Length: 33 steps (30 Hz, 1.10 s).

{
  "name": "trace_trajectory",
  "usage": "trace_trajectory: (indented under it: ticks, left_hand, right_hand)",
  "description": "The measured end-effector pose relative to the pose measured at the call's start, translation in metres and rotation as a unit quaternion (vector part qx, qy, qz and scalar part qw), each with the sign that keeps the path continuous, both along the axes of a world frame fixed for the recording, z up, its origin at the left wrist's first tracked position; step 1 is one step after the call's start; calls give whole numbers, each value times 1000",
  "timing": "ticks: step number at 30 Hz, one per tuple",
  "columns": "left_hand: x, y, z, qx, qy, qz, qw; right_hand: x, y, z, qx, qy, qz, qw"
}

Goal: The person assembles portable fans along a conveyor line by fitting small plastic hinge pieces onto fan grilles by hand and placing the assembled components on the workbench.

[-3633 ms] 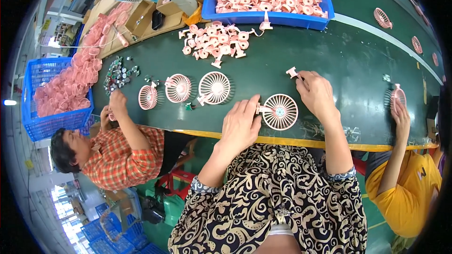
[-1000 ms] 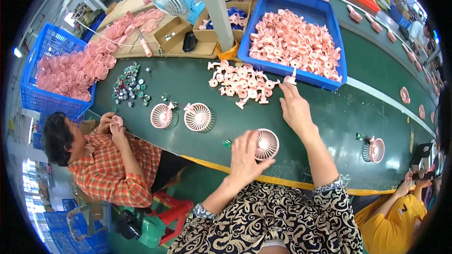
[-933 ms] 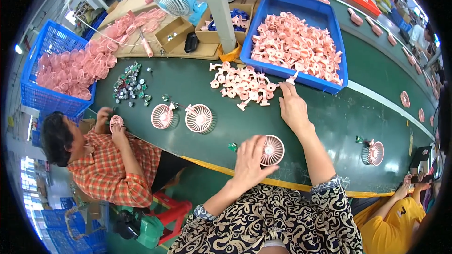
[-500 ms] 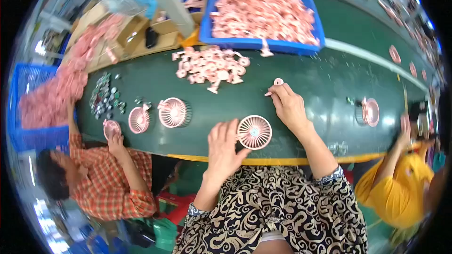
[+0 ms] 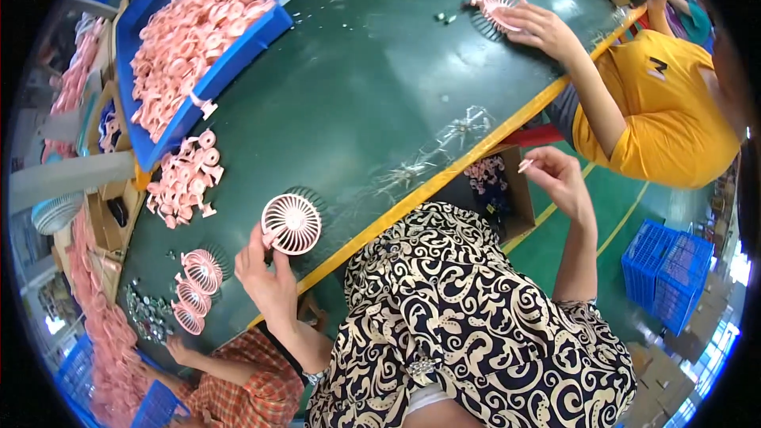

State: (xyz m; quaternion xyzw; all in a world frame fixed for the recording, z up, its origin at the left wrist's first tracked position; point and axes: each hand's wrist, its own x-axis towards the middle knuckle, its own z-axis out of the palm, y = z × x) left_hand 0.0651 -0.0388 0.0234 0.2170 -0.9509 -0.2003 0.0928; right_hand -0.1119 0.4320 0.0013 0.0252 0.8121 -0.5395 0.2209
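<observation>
My left hand [image 5: 268, 284] grips a round pink fan cage [image 5: 292, 224] by its side, at the short stub. The cage rests on the green table near its yellow front edge, its radial slats facing up. My right hand [image 5: 561, 184] is out past the table edge on the right, raised near an open cardboard box [image 5: 517, 198]. Thumb and fingers of that hand pinch a small pink plastic piece [image 5: 525, 165], mostly hidden by the fingertips. Dark and pink small parts lie in the box.
A blue tray [image 5: 273, 25] heaped with pink parts stands at far left, with a loose pile of pink parts [image 5: 186, 182] before it. Several fan cages [image 5: 202, 271] sit by a co-worker in checks. Another co-worker in yellow [image 5: 654, 115] touches a cage [image 5: 503, 6]. Blue crates [image 5: 666, 276] stand right.
The view has swung to the right. My right hand has moved from above the table to beyond its edge. My left hand stays on the fan cage. The yellow-sleeved co-worker's hand now touches a cage.
</observation>
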Motion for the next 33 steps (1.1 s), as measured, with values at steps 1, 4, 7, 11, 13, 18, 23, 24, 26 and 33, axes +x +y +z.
trace_trajectory:
  ticks: [1, 4, 7, 11, 13, 18, 23, 24, 26, 33]
  left_hand:
    - [8, -3, 15, -17, -1, 10, 1000]
    - [5, -5, -4, 5, 39, 34, 999]
    - [10, -8, 1, -32, 9, 40, 999]
    - [5, -4, 0, -40, 16, 60, 997]
    - [3, -4, 2, -17, 46, 72, 996]
    - [9, -3, 3, -11, 89, 89, 992]
    - [15, 1, -6, -3, 99, 92, 991]
    - [14, 3, -4, 12, 90, 99, 991]
    - [15, 4, -8, 13, 104, 93, 990]
    - [16, 3, -5, 35, 116, 83, 989]
  right_hand:
    - [0, 0, -25, 2, -14, 7, 1000]
    - [19, 27, -80, 185, -28, 3, 982]
    - [20, 15, -98, 395, 16, 143, 907]
    - [-1, -10, -45, 241, 59, 260, 933]
    - [-17, -62, 14, 141, 82, 313, 936]
    - [-69, -177, 55, -15, 176, 387, 905]
    - [-99, -329, 61, -47, 342, 322, 881]
    - [-106, -353, 59, -49, 352, 326, 876]
    - [-118, -401, 60, -54, 452, 325, 829]
    - [-161, -483, 72, 122, 500, 463, 722]
